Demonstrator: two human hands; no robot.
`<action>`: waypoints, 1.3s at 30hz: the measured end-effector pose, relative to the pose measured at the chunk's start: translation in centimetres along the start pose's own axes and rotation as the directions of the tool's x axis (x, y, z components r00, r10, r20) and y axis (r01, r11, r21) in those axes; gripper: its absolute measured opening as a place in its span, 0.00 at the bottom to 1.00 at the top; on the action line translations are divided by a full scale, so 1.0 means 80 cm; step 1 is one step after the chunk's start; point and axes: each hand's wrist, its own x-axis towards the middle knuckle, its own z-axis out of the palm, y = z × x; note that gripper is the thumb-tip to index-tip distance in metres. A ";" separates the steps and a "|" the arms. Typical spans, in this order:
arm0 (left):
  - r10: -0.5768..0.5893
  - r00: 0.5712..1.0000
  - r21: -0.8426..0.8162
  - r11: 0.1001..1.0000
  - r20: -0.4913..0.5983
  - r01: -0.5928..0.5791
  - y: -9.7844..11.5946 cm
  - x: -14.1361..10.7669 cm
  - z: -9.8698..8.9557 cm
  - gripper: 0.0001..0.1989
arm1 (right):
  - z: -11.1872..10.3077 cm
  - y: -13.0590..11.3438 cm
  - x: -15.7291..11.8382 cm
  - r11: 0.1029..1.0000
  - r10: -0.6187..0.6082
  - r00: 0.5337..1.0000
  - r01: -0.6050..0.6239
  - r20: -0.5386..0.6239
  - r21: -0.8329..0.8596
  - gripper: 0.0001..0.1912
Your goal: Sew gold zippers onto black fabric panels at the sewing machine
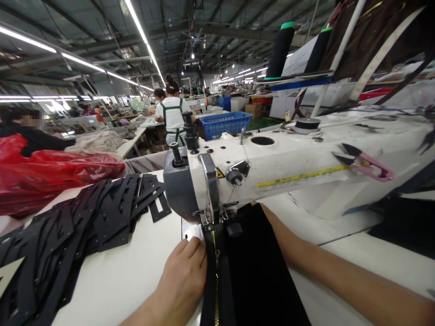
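A black zipper (217, 276) with gold teeth runs lengthwise under the needle area of a white sewing machine (288, 158). Along its left edge, my left hand (186, 269) is closed, its curled fingers pinching the zipper tape just in front of the presser foot. To the right of the teeth lies a black fabric panel (263, 271), hanging toward me. My right hand (263, 210) is behind this panel, near the machine head; only a sliver of it and the forearm show, and its fingers are hidden.
Many black punched strips (102, 208) are heaped on the white table (112, 280) at left, beside a red plastic bag (54, 174). Pink-handled snips (370, 165) rest against the machine arm. Thread cones (280, 52) stand above. Behind are a blue basket (226, 124) and co-workers.
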 end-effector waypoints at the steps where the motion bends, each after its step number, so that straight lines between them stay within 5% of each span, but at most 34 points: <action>1: 0.003 1.000 0.004 1.000 0.007 -0.003 0.001 0.000 0.000 0.15 | -0.003 0.002 0.000 0.999 0.028 1.000 -0.028 0.004 0.046 0.11; 8: -0.027 0.999 -0.013 1.000 0.043 0.027 0.005 0.004 0.006 0.13 | -0.018 0.010 0.013 0.929 0.225 0.971 -0.240 0.083 0.282 0.22; 12: -0.074 0.994 -0.026 0.997 0.080 0.076 0.009 0.002 0.008 0.11 | -0.024 0.010 0.019 0.914 0.254 0.952 -0.295 0.173 0.279 0.29; 15: -0.109 0.990 -0.046 0.993 0.088 0.113 0.009 0.000 0.010 0.10 | -0.026 0.011 0.019 0.934 0.256 0.938 -0.302 0.232 0.190 0.24; 19: -0.146 0.986 -0.053 0.987 0.080 0.151 0.011 0.000 0.011 0.10 | -0.023 0.009 0.012 0.965 0.262 0.951 -0.254 0.162 -0.069 0.13; 24: -0.173 0.983 -0.043 0.983 0.068 0.177 0.017 0.004 0.007 0.10 | -0.023 -0.013 -0.009 0.908 0.227 0.974 -0.204 0.020 -0.367 0.15; 28: -0.182 0.981 -0.037 0.982 0.067 0.185 0.017 0.004 0.006 0.10 | -0.030 -0.028 -0.010 0.919 0.088 0.990 -0.039 0.110 -0.391 0.01; 39: -0.072 0.978 0.012 0.997 0.194 0.071 0.007 0.003 -0.006 0.08 | -0.017 0.025 0.013 0.832 -0.036 0.999 0.048 0.032 -0.553 0.10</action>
